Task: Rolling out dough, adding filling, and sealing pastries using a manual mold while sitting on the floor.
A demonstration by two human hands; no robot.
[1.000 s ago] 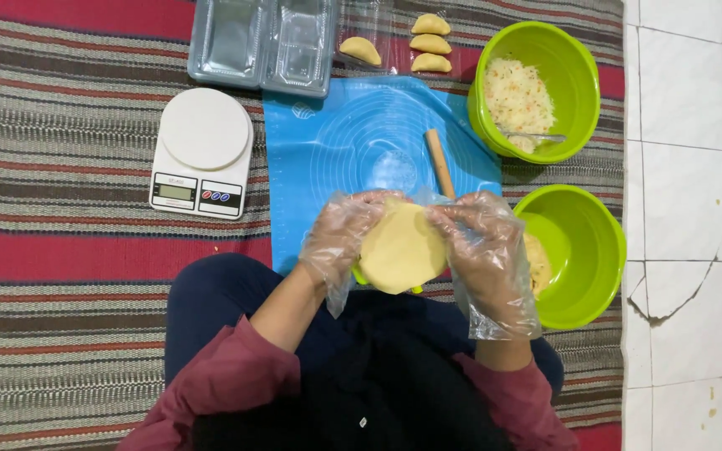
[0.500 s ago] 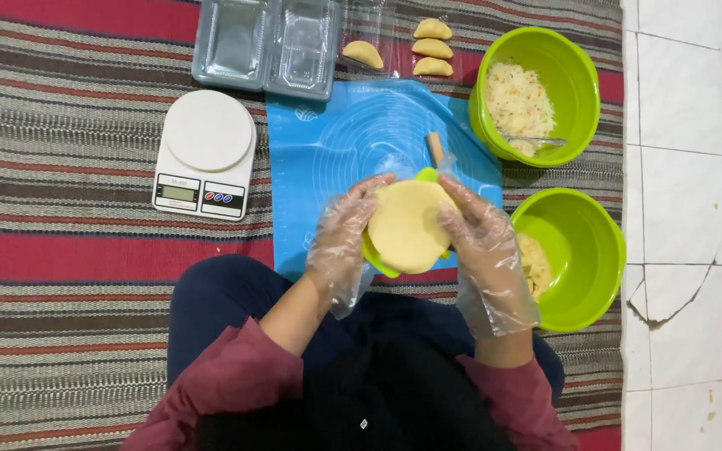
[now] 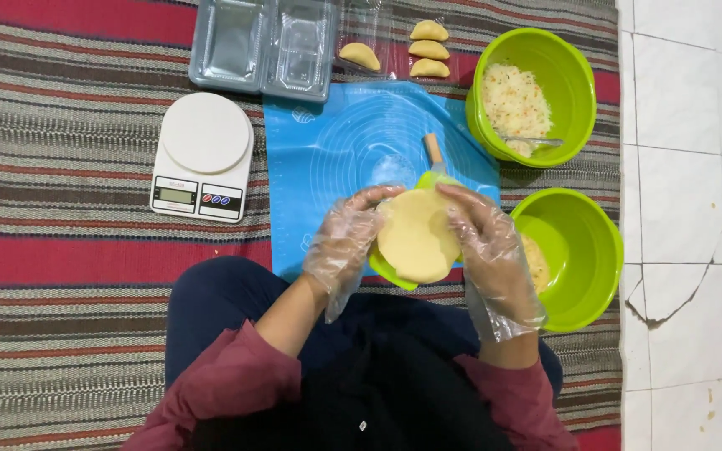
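Fingers of both gloved hands curl around the dough round (on a green mould), gripping its opposite edges.

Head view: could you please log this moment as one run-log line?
left hand: holds dough round | right hand: same | under it: green press | mat: blue

A woven rug covers most of the floor, striped crosswise in red, grey, black and cream bands. Along the right edge lies a floor of pale square tiles with thin grey joints; one tile near the middle is cracked, and a few small specks mark the lower tiles. The light is even and soft.
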